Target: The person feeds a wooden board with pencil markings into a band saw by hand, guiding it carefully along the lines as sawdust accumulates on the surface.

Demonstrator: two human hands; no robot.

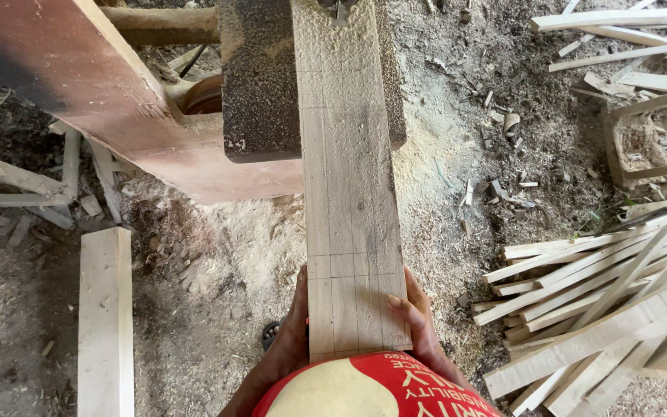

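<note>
A long pale wooden board (349,193) with pencil lines along its length lies on a sawdust-covered machine table (260,85) and reaches back to my body. My left hand (293,328) grips the board's near left edge. My right hand (414,313) holds the near right edge, fingers curled onto the top face. At the board's far end a blade (339,8) meets the wood; sawdust covers that end.
The reddish machine body (117,100) stands at the left. A short plank (106,316) lies on the ground left of me. A heap of thin wooden strips (604,309) lies at the right, with more offcuts (619,31) at the back right. Sawdust covers the floor.
</note>
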